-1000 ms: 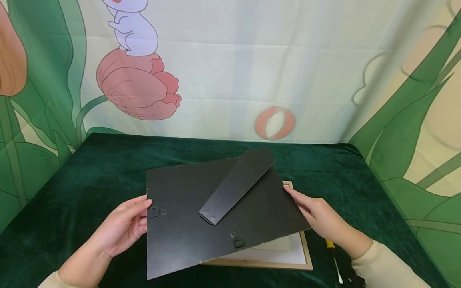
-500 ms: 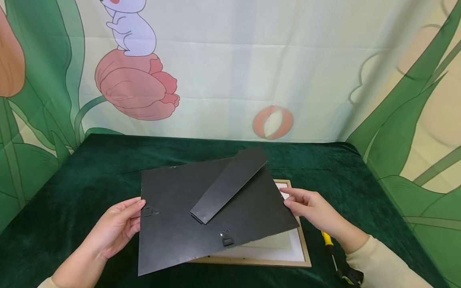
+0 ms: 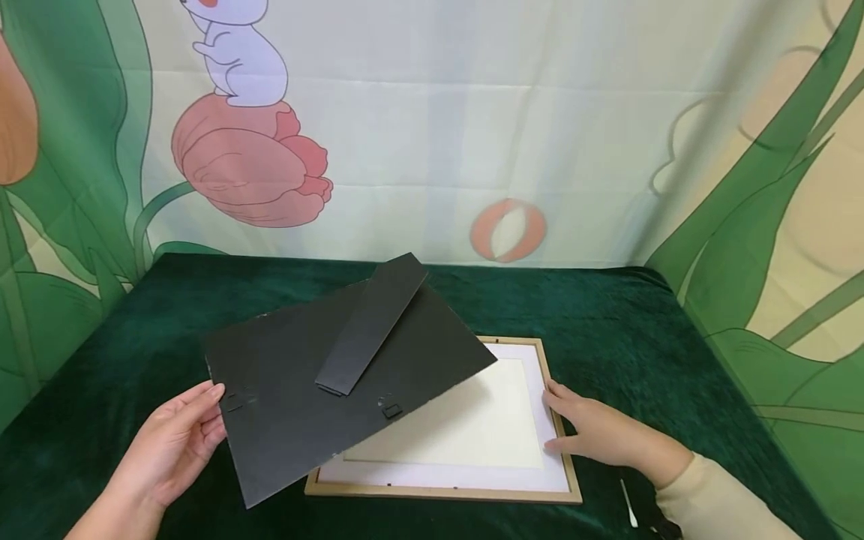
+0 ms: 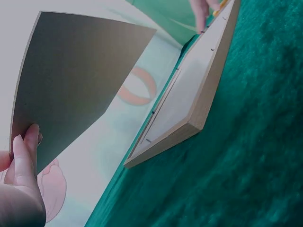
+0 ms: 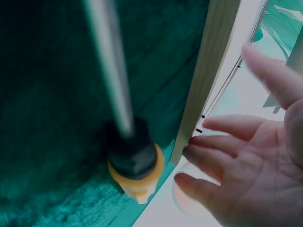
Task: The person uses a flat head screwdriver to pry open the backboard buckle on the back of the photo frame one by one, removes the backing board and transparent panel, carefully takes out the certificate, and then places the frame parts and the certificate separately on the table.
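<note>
My left hand (image 3: 192,420) grips the left edge of a black backing board (image 3: 283,420), held tilted above the table and over the left part of a wooden picture frame (image 3: 439,491). A black stand strip (image 3: 371,322) lies across the board's top. The frame lies flat with a white mat (image 3: 486,420) showing inside. My right hand (image 3: 560,424) rests with straight fingers on the frame's right rail. In the left wrist view my fingers (image 4: 23,151) hold the board's grey underside (image 4: 71,80), with the frame (image 4: 203,90) beyond. In the right wrist view my fingers (image 5: 222,146) touch the frame's edge (image 5: 208,80).
A screwdriver (image 3: 629,504) with a yellow collar (image 5: 135,172) lies on the green velvet cloth (image 3: 135,330) just right of the frame, near my right wrist. A printed curtain (image 3: 432,135) hangs close behind and beside the table.
The board has swung left and up off the frame, uncovering the white mat. My right hand has let go of the board and come down onto the frame's right rail.
</note>
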The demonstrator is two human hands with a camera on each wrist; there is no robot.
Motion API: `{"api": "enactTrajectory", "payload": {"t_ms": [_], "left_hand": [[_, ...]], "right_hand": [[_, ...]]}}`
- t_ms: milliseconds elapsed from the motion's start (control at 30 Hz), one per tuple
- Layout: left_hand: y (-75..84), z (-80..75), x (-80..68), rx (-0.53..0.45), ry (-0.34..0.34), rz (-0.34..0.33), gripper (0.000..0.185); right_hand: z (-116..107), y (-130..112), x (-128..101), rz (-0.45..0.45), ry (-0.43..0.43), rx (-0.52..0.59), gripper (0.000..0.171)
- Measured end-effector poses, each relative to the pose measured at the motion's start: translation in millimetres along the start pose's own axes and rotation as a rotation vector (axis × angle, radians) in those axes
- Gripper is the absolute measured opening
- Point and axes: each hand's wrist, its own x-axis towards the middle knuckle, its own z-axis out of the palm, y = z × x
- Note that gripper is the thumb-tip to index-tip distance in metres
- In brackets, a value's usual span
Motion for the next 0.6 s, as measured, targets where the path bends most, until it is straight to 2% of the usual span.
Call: {"api": "enactTrajectory", "payload": {"t_ms": [167,333,600], "left_hand": [[8.1,-5.4,-4.4,-0.08,0.017,0.002,0.028],[13.0,-11.7,-8.0,-0.112,0.027,0.042,0.029],[21.9,-25.1,-12.8,-0.152,0.137,0.091,0.024]], "right_hand": [[0,2,-1,-0.039,-0.062,0.0,0.091],[0,2,-2,-0.049,-0.107,-0.032,0.102],[4,-1,-3,-0.077,-0.126,-0.11,0.111]]}}
